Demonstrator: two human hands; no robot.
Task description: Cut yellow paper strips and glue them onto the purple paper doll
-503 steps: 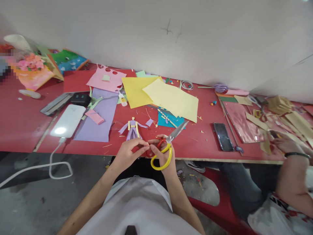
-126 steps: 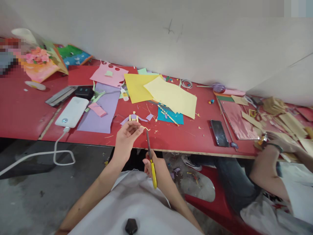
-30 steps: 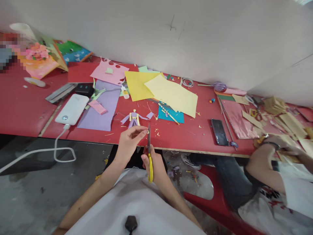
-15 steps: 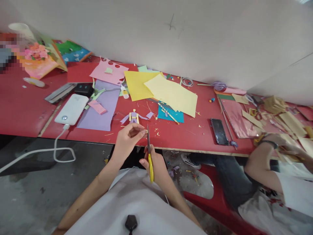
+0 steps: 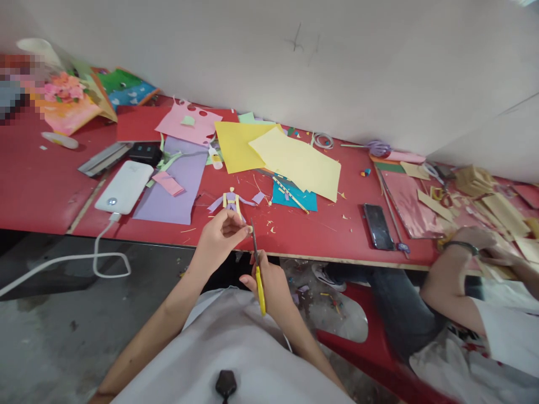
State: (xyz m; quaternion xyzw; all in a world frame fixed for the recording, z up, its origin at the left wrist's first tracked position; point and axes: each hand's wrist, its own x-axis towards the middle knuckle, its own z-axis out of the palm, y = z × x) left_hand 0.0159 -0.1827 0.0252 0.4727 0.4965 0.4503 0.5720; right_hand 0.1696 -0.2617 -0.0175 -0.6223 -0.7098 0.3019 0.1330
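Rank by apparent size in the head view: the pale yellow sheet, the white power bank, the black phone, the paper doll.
1. pale yellow sheet
2. white power bank
3. black phone and paper doll: too close in look to rank.

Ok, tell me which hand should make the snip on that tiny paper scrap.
Right. The right hand holds the yellow-handled scissors, blades pointing at the small paper scrap pinched in the left hand, which is busy steadying it.
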